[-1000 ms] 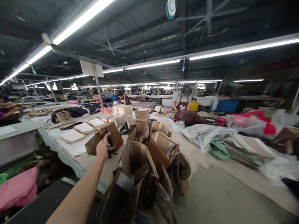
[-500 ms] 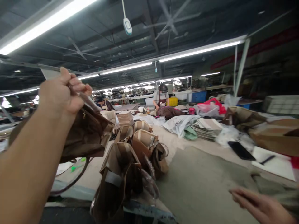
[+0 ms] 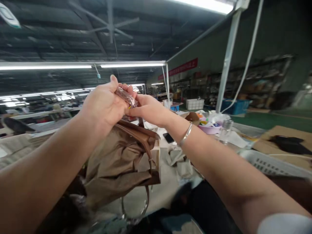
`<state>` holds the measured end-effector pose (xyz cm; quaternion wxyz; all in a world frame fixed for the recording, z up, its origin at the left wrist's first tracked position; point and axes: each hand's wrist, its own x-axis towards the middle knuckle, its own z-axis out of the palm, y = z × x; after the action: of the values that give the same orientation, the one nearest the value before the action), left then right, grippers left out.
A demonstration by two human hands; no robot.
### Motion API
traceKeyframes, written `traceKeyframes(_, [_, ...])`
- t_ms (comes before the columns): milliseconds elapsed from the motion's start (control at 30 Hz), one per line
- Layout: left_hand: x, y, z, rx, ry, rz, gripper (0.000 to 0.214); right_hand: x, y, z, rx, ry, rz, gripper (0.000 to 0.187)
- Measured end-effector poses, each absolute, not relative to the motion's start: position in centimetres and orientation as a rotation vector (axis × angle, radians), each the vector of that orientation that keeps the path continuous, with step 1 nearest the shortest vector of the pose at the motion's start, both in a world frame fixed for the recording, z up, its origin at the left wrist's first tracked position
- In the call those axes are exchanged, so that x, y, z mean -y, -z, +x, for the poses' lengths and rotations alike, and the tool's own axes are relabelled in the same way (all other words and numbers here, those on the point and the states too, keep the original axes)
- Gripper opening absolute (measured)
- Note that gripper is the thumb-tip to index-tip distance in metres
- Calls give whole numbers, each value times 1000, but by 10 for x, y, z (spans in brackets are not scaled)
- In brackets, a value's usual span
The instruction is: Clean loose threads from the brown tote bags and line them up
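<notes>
A brown handbag (image 3: 112,162) with leather trim hangs in front of me, its fabric side creased. Its upper handle (image 3: 128,97) is wrapped in clear plastic. My left hand (image 3: 104,104) is closed around that handle from the left. From the right, my right hand (image 3: 151,110) grips the same handle, its fingers close to those of my left hand and partly hidden. A second, dark strap (image 3: 136,211) loops below the bag over the work surface.
Beige cloth pieces (image 3: 182,162) lie on the table right of the bag, with a black phone (image 3: 168,137) behind. Farther right are a purple basin (image 3: 210,128) of small items, a clear jar (image 3: 226,130) and a light plastic basket (image 3: 265,165). A metal post (image 3: 227,61) rises there.
My view has turned to the right. My right hand has come up from the lower right to the handle. The bag, in my left hand, now hangs nearer the middle of view.
</notes>
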<state>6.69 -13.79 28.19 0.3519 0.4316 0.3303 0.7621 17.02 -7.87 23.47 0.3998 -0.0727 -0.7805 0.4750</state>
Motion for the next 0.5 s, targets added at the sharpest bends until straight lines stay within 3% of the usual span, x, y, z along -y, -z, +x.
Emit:
traceKeyframes(33, [133, -279, 71, -913, -1858, 1174, 33, 72, -232, 178, 1932, -1247, -222, 5])
traceKeyframes(133, [126, -252, 65, -1115, -1611, 1364, 45, 49, -222, 206, 1674, -1317, -330, 11])
traceKeyframes(300, [138, -104, 54, -1249, -2111, 909, 25, 16, -210, 250, 1347, -1370, -419, 11])
traceKeyframes(400, [150, 10, 79, -1414, -1637, 506, 32, 6, -206, 268, 1201, -1424, -439, 15])
traceKeyframes(500, [161, 76, 117, -1151, -1263, 261, 40, 2, -200, 283, 1062, -1476, -474, 15])
